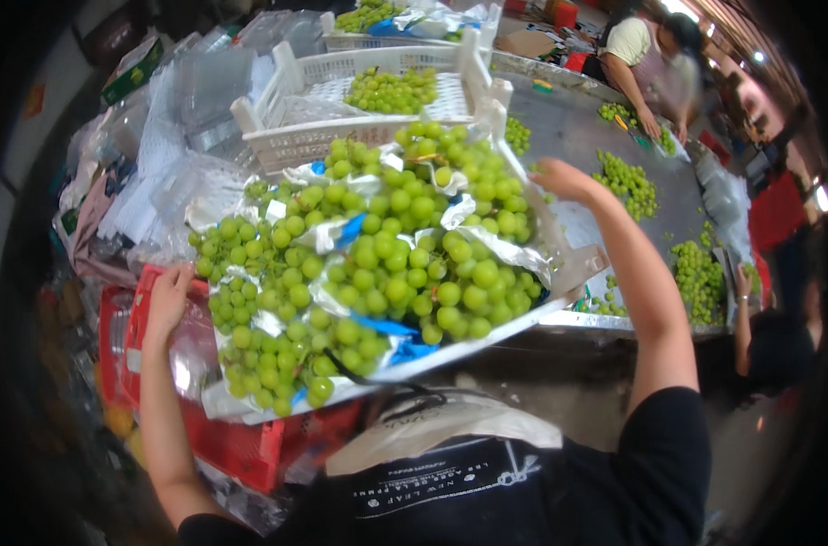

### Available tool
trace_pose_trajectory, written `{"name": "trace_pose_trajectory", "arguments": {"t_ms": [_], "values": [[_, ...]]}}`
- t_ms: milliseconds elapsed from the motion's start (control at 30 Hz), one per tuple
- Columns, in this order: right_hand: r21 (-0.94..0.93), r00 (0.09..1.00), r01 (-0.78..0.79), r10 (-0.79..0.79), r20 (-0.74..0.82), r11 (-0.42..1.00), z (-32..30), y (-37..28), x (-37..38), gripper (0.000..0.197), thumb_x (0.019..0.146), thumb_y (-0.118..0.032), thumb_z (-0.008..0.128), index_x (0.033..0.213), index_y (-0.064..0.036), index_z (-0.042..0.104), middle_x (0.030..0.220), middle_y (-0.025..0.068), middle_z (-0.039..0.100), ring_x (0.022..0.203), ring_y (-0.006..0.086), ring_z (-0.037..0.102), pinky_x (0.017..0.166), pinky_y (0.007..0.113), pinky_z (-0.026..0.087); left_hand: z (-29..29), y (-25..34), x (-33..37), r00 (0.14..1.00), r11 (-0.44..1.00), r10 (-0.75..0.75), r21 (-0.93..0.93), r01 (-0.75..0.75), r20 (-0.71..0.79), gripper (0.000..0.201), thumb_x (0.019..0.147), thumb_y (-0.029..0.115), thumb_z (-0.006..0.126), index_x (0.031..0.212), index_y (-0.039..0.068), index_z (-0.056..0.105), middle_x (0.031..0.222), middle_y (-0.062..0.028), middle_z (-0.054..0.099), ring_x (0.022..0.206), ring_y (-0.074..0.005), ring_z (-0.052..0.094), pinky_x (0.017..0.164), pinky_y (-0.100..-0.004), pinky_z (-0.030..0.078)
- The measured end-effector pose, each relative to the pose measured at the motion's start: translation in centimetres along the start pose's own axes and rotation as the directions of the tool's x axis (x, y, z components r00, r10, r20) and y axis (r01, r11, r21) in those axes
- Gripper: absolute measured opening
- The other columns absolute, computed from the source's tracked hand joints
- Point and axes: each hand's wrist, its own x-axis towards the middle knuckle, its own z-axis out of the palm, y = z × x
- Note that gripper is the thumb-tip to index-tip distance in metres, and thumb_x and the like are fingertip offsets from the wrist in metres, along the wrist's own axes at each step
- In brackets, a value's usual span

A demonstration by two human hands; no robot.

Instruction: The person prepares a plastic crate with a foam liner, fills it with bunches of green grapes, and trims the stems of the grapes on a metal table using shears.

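A white plastic crate (559, 250) heaped with bunches of green grapes (386, 264) fills the middle of the view, tilted with its right end farther away. White paper and blue pieces stick out between the bunches. My left hand (168, 296) is closed at the crate's left end, beside a red crate's rim; its fingertips are partly hidden. At the far right rim of the white crate, my right hand (567, 180) has its fingers curled over the edge. Both arms are spread wide around the load.
Behind stands another white crate (295, 141) with a few grapes. Clear plastic boxes (215, 91) pile up at left; a red crate (241, 446) lies below. Right is a metal table (559, 114) with grape bunches (628, 187), where a person (646, 59) works; another person's hand (743, 280) is nearer.
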Motion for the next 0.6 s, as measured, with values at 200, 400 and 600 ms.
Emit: {"name": "trace_pose_trajectory", "arguments": {"t_ms": [200,400,600], "values": [[0.517,0.983,0.178,-0.126,-0.134,0.837,-0.9,4.0,-9.3,0.050,0.090,-0.033,0.049,0.130,-0.0040,0.041,0.123,0.0121,0.051,0.112,0.0223,0.049,0.094,0.036,0.039,7.2,18.3,-1.1,0.818,0.828,0.530,0.073,-0.556,0.224,0.031,0.084,0.021,0.058,0.104,-0.003,0.057,0.099,-0.0140,0.060,0.092,-0.0233,0.058,0.081,-0.0305,0.044],[0.639,0.929,0.343,-0.148,-0.339,0.688,2.5,11.0,-14.6,0.038,0.091,-0.020,0.050,0.124,-0.0019,0.048,0.119,0.0091,0.054,0.113,0.0185,0.048,0.097,0.030,0.035,19.7,28.4,1.9,0.707,0.485,0.601,0.533,-0.693,0.373,0.031,0.083,0.027,0.058,0.097,0.000,0.059,0.094,-0.0176,0.060,0.089,-0.0337,0.057,0.077,-0.0416,0.046],[0.821,0.981,0.124,0.057,-0.187,0.558,3.0,24.6,-17.3,0.032,0.089,-0.011,0.049,0.119,0.0002,0.050,0.120,0.0087,0.053,0.109,0.0184,0.052,0.092,0.029,0.040,24.5,31.4,4.3,0.817,0.441,0.390,0.693,-0.570,0.424,0.026,0.082,0.027,0.058,0.077,0.003,0.064,0.075,-0.0170,0.062,0.075,-0.0359,0.059,0.067,-0.0446,0.046]]}}
